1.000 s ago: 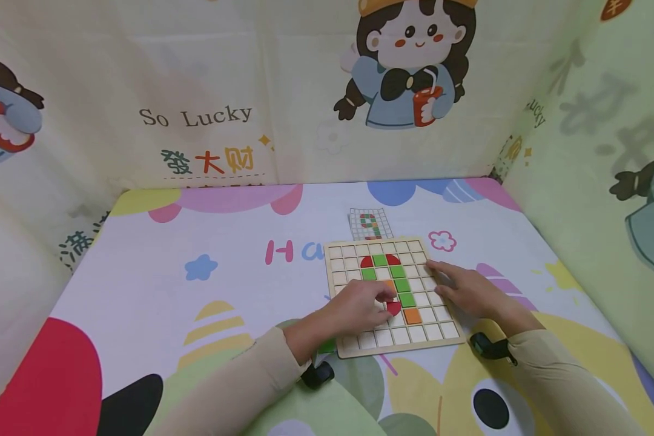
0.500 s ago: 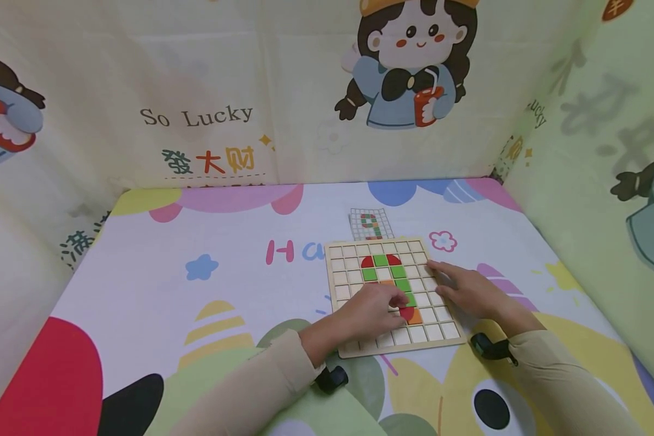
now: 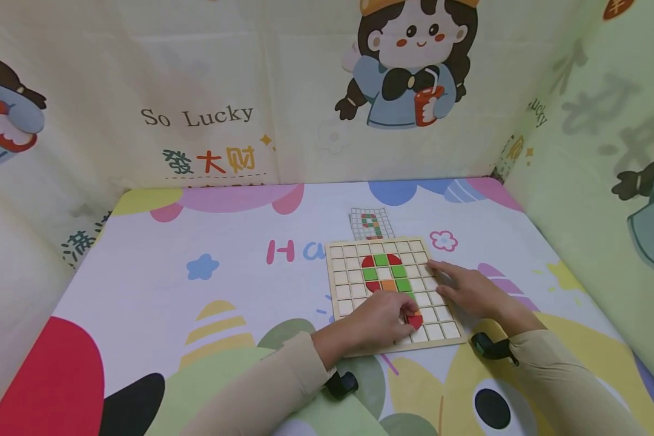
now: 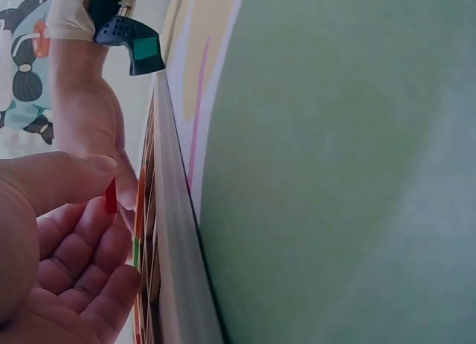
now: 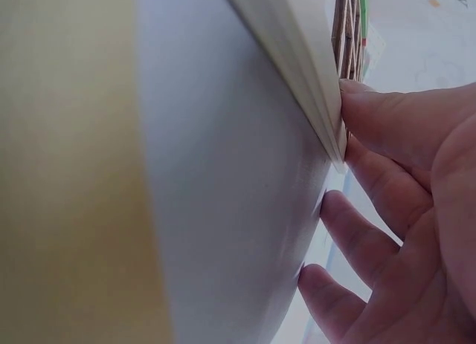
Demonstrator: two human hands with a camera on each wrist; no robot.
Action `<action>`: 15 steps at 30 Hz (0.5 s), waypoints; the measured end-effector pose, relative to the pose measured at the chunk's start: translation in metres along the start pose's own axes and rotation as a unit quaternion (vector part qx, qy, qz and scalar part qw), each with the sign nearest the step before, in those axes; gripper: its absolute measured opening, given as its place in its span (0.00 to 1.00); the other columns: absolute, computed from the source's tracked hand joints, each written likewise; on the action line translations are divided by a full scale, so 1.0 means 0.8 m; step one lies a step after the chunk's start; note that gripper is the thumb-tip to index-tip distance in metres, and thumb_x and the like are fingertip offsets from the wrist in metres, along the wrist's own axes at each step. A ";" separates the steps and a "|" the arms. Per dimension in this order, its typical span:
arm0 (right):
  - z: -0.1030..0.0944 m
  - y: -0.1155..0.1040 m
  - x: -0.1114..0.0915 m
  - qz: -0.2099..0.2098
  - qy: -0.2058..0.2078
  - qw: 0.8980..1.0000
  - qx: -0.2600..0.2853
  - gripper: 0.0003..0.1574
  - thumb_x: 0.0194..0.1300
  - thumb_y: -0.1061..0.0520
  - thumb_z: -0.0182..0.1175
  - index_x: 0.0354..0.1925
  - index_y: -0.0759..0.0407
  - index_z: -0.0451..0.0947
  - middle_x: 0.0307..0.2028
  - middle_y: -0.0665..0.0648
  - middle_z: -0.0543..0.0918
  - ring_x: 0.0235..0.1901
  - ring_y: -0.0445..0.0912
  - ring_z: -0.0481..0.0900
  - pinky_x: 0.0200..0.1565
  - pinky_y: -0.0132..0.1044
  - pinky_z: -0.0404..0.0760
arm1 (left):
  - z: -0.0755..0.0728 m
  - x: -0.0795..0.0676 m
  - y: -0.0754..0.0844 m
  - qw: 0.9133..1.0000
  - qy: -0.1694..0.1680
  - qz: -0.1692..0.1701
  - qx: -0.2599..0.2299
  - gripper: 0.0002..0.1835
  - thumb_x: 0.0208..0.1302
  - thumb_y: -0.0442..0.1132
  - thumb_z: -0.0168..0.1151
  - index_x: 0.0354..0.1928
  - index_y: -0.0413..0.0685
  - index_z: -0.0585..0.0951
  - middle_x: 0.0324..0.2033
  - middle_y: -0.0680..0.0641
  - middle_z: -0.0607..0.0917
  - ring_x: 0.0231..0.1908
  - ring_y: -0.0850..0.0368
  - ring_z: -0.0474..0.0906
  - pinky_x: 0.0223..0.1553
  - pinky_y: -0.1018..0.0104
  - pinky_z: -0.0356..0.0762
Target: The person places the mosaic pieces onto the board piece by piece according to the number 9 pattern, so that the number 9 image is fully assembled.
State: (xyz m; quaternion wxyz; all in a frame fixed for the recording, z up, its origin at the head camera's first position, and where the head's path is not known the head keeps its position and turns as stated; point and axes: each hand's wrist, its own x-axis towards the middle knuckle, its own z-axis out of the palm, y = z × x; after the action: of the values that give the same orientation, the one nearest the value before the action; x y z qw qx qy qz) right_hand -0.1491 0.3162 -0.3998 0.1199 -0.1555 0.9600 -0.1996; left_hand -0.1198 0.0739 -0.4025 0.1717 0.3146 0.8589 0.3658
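Over the lower part of the wooden grid board (image 3: 430,346), my left hand (image 3: 376,321) pinches a red tile (image 3: 415,321) with a rounded edge. In the left wrist view, the thumb and fingertips hold that red tile (image 4: 111,197) edge-on, close to the board. My right hand (image 3: 469,290) touches the board's right edge. The right wrist view shows its thumb (image 5: 372,110) against the board's rim and other fingertips on the table. Red, green (image 3: 402,284) and orange tiles (image 3: 388,284) form a curved figure in the grid. My left hand hides part of it.
Behind the board lies a pattern card (image 3: 370,224) with a similar coloured figure on a grid. A printed cloth (image 3: 240,242) covers the table. Cloth walls (image 3: 305,121) stand at the back and sides.
My left hand has moved right and nearer the board's front with the red tile, passing below the column of green tiles. My right hand stays at the board's edge.
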 end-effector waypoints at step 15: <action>-0.002 0.000 0.000 0.002 -0.006 1.000 -0.003 0.38 0.70 0.56 0.61 0.73 0.63 0.63 0.67 0.73 0.68 0.64 0.71 0.67 0.60 0.67 0.66 | 0.001 0.004 -0.002 0.997 -0.043 0.038 0.045 0.11 0.64 0.40 0.70 0.47 0.49 0.83 0.35 0.62 0.81 0.37 0.72 0.73 0.43 0.80 0.71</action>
State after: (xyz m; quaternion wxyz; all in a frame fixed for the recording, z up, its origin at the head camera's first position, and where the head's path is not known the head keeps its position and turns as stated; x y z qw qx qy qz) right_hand -0.1497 0.3167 -0.3989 0.1251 -0.1554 0.9602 -0.1957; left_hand -0.1226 0.0757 -0.4044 0.1798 0.3698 0.8538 0.3193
